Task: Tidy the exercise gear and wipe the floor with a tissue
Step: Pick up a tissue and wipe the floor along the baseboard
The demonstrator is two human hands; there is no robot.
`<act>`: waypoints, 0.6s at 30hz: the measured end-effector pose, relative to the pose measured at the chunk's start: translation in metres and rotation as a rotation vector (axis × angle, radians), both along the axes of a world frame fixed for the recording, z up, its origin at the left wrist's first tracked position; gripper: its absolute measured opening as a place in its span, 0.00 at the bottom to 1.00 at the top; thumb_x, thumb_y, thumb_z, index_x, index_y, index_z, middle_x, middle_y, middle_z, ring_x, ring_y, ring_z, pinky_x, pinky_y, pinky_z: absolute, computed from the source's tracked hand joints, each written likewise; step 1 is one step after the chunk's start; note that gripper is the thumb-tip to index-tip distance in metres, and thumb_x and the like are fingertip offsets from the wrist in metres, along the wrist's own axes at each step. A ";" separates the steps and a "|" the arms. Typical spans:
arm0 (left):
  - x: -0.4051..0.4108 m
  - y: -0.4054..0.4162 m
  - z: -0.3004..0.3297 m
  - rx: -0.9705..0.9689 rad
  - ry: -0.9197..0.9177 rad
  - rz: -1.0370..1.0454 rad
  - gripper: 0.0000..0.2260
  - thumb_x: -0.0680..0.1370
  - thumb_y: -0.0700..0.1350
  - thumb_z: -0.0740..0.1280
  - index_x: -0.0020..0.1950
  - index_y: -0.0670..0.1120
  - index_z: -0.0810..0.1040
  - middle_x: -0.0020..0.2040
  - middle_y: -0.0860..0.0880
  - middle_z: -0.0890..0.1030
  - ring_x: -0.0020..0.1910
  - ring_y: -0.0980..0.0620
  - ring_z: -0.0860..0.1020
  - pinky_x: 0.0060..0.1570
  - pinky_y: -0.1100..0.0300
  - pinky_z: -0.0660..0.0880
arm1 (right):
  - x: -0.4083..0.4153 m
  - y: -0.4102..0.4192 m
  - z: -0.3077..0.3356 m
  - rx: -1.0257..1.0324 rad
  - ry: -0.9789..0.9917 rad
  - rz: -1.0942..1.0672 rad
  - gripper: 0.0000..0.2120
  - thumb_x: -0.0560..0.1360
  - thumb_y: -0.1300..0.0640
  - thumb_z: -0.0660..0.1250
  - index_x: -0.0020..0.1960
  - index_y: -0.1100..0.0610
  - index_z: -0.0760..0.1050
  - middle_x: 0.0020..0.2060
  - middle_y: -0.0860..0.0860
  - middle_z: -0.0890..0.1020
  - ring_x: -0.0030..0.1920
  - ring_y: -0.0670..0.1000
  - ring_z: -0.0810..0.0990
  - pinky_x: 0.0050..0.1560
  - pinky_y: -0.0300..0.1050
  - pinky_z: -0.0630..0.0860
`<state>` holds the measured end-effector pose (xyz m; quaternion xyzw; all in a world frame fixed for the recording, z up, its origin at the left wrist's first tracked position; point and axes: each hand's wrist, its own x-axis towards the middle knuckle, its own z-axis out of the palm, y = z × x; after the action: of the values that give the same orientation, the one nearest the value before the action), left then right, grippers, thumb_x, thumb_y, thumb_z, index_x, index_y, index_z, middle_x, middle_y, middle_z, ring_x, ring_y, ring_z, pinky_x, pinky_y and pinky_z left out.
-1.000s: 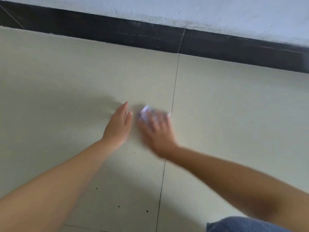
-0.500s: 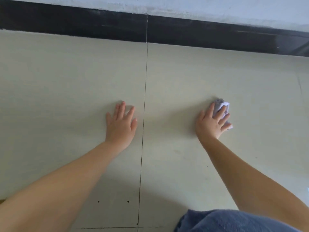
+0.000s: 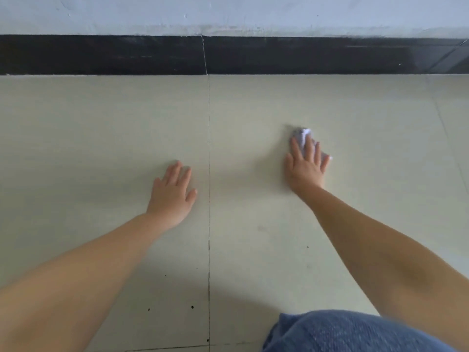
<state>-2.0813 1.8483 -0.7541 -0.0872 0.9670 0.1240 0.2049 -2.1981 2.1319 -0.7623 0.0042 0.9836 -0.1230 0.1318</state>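
A view looking down at a pale, cream-coloured tiled floor (image 3: 101, 138), with two bare forearms reaching away from the camera. The left hand (image 3: 172, 194) lies flat on the floor, palm down, fingers straight and close together, just left of a thin dark grout line (image 3: 208, 174) that runs from near to far. The right hand (image 3: 305, 163) is farther away and to the right of that line. Its fingers are straight and slightly spread, pressing a crumpled white tissue (image 3: 302, 137) against the floor — the tissue pokes out beyond the fingertips and at the hand's right edge. At the far side of the floor a black skirting band (image 3: 101, 55) runs left to right, with a pale wall (image 3: 228, 13) above it. A few small dark specks (image 3: 192, 307) dot the near floor. Blue denim (image 3: 342, 331) — clothing on the person's leg — fills the near right corner.
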 end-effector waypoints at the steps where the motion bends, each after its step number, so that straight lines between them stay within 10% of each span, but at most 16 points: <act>1: 0.000 0.000 0.000 -0.016 -0.020 -0.014 0.26 0.82 0.52 0.52 0.78 0.46 0.50 0.78 0.44 0.45 0.77 0.47 0.45 0.72 0.48 0.51 | -0.010 0.030 0.003 0.011 -0.027 -0.141 0.24 0.82 0.48 0.47 0.77 0.43 0.49 0.78 0.50 0.45 0.77 0.55 0.43 0.74 0.61 0.39; 7: 0.002 0.003 0.002 -0.052 -0.032 -0.022 0.27 0.81 0.49 0.54 0.78 0.48 0.47 0.78 0.46 0.43 0.77 0.49 0.42 0.73 0.48 0.47 | 0.009 0.021 0.000 0.112 -0.003 -0.421 0.27 0.79 0.50 0.53 0.77 0.50 0.54 0.77 0.59 0.51 0.76 0.62 0.51 0.71 0.69 0.46; 14: -0.007 0.000 0.007 -0.114 0.000 -0.039 0.25 0.80 0.48 0.56 0.77 0.46 0.56 0.78 0.44 0.52 0.77 0.48 0.52 0.71 0.48 0.58 | 0.161 -0.083 -0.007 0.024 -0.002 0.845 0.26 0.79 0.44 0.48 0.76 0.47 0.58 0.76 0.52 0.59 0.75 0.60 0.59 0.73 0.66 0.45; 18: -0.004 0.013 0.012 -0.140 -0.011 0.039 0.24 0.80 0.49 0.54 0.76 0.49 0.55 0.78 0.46 0.50 0.77 0.49 0.49 0.71 0.42 0.50 | 0.132 0.018 -0.015 0.071 0.082 0.456 0.25 0.80 0.45 0.45 0.75 0.47 0.59 0.75 0.52 0.61 0.74 0.58 0.62 0.72 0.58 0.49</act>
<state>-2.0857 1.8610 -0.7424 -0.1208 0.9702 0.0594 0.2014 -2.0662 2.1501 -0.7770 -0.2183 0.9674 -0.0556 0.1160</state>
